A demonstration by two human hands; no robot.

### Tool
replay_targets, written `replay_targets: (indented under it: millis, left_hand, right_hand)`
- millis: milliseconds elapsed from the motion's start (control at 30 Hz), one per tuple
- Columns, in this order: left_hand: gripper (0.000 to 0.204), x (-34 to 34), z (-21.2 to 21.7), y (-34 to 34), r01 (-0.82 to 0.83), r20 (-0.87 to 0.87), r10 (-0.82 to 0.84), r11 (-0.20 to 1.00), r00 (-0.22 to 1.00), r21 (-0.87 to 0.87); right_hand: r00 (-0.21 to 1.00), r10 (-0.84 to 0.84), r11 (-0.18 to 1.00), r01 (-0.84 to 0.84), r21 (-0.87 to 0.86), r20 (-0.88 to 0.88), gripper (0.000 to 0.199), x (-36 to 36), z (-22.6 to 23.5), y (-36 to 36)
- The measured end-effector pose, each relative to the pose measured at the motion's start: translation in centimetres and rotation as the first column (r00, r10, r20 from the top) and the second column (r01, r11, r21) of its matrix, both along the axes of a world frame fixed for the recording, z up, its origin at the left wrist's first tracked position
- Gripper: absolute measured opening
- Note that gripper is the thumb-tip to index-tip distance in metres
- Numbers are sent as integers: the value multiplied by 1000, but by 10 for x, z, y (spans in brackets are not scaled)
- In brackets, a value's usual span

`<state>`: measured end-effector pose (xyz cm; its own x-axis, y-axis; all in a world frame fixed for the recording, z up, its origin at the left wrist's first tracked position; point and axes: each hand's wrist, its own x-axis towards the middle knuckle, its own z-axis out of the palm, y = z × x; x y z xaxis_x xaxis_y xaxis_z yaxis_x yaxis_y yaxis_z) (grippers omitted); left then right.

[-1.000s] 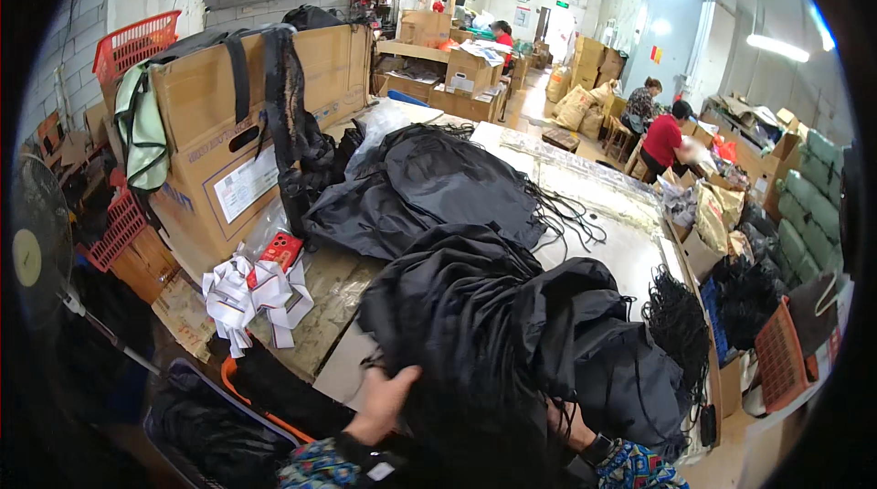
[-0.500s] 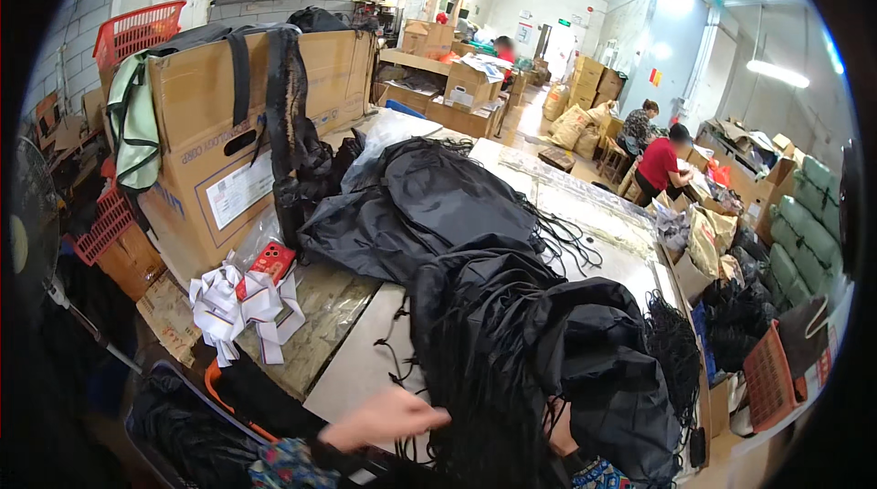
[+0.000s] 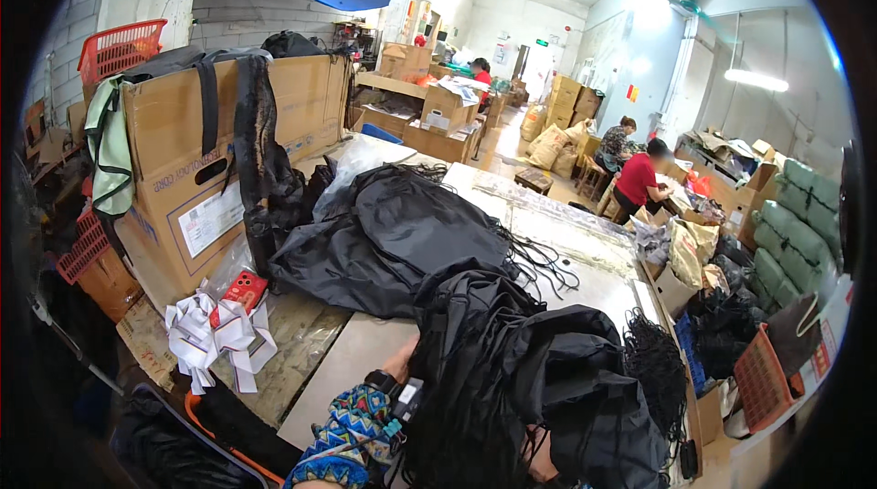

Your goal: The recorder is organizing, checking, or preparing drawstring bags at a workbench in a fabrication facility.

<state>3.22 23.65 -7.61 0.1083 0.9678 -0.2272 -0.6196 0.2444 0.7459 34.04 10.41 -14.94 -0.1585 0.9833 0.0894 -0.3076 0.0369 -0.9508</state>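
Black drawstring bags (image 3: pixel 512 361) of thin, shiny fabric lie in a rumpled heap before me, loose cords hanging from them. At the heap's left edge, my left hand (image 3: pixel 399 360) touches the fabric; its fingers are tucked out of sight. My right hand (image 3: pixel 541 454) shows only in part, low among the folds and cords, its fingers mostly covered. Farther back on the table, more black bags (image 3: pixel 402 228) are spread flat, with cords (image 3: pixel 548 262) trailing to the right. A thick bunch of black cords (image 3: pixel 654 370) hangs at the heap's right side.
A large cardboard box (image 3: pixel 265 123) stands at the table's left. In front of it lie white ribbon strips (image 3: pixel 215 343) and a red phone (image 3: pixel 245 290). A black-filled bin (image 3: pixel 174 443) is at lower left. A co-worker in red (image 3: pixel 637 180) sits beyond the table, right.
My left hand has moved forward from the near table edge to the heap's left side. My right hand stays low among the bags. The whole view has shifted slightly.
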Motion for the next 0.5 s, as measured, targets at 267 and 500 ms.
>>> replay_targets:
  millis: [267, 500]
  left_hand:
    - [36, 41, 96, -105, 260, -330, -173, 935, 928, 241]
    - [66, -5, 91, -201, 337, -541, -86, 859, 836, 385]
  right_hand:
    - [814, -214, 961, 78, 264, 540, 24, 21, -46, -39]
    - [747, 52, 952, -238, 194, 663, 39, 165, -164, -123]
